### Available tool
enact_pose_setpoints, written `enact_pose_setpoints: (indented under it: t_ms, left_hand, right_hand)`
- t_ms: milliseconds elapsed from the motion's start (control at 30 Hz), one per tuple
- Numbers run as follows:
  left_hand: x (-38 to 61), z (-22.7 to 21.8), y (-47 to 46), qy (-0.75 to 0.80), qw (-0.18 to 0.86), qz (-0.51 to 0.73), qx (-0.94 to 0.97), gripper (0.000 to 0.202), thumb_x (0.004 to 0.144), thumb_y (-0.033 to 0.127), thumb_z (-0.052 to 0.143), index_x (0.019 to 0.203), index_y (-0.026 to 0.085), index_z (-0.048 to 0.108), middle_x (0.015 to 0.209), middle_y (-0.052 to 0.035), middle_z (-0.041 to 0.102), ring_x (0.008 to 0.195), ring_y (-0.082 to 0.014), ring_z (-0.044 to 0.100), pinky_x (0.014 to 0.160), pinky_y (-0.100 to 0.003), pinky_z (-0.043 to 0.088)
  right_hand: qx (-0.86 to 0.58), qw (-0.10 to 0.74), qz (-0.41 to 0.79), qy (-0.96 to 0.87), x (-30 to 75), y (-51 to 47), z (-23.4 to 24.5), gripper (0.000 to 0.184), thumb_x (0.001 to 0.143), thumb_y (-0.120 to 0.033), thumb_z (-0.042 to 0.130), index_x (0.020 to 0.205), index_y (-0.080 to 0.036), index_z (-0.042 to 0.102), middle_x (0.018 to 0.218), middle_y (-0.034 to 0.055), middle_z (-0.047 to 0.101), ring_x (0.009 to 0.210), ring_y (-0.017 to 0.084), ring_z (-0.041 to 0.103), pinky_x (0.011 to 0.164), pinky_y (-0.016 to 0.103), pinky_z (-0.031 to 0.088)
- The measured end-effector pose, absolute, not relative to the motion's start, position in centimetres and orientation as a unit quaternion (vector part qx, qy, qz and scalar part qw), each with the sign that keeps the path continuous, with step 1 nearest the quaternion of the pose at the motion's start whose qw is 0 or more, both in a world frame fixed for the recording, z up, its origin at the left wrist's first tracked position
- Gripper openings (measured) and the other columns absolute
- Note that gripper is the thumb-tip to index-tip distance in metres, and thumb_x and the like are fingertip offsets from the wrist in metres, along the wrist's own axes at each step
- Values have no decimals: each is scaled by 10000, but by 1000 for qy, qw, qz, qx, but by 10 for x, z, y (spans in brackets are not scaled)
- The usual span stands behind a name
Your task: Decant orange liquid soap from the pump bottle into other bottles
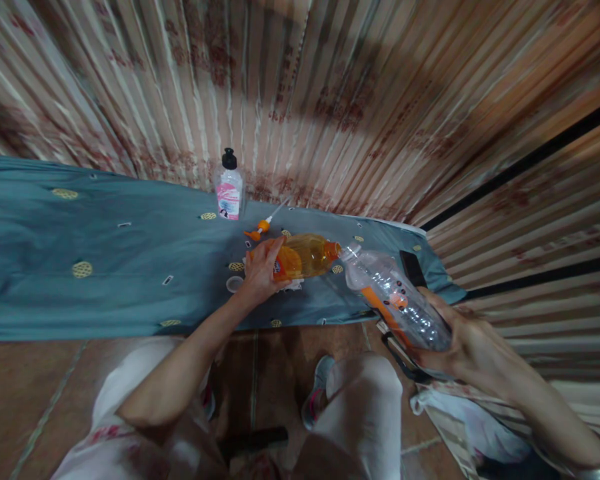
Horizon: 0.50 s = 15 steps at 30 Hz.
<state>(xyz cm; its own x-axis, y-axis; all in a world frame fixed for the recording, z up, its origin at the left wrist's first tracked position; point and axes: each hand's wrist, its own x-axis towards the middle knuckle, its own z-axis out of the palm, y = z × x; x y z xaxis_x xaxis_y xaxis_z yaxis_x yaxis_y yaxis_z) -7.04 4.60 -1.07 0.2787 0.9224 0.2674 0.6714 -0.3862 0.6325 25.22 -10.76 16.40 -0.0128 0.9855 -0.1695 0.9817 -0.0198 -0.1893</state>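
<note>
My left hand [264, 267] is wrapped round the lower part of an orange bottle [307, 256], which lies tilted on its side with its neck toward the right. In my right hand [455, 333] is a large clear plastic bottle [393, 293] with an orange label, held slantwise by its base end. The two bottle mouths meet or nearly meet; whether they touch I cannot tell. Behind the orange bottle lies an orange pump top [261, 229] with a thin tube. A small white ring-like item [234, 285] sits beside my left wrist.
A clear bottle with a black cap and pink label [229, 190] stands at the back of the narrow surface covered by a blue-green cloth [145, 267]. A dark flat object [412, 268] lies near my right hand. Pleated curtains [260, 100] hang behind; a bag [465, 413] is at lower right.
</note>
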Motion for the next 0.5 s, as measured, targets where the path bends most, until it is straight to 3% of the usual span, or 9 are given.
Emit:
enact_pose_setpoints:
  t_ms: [233,500]
  left_hand:
    - [-70,-14,47,509,199,317,775,1044,691,391,844,1554,242,275,1514,-181,438,1403,-404,393,1125,-636,293]
    - [-70,-11,46,515,204,308,774,1029,693,342,833,1550,217,279,1528,-191,423,1418,-400,384,1138,-645,276]
  right_hand:
    - [-698,13,147,-701,249,-107,166,873,704,-444,682,1488,-179,405,953,33,776,780,277,753,666,328,561]
    - [-689,12,122,-714,253,-107,163,888,707,-456,690,1500,-169,412,961,62,785,771,292,761,641,338,560]
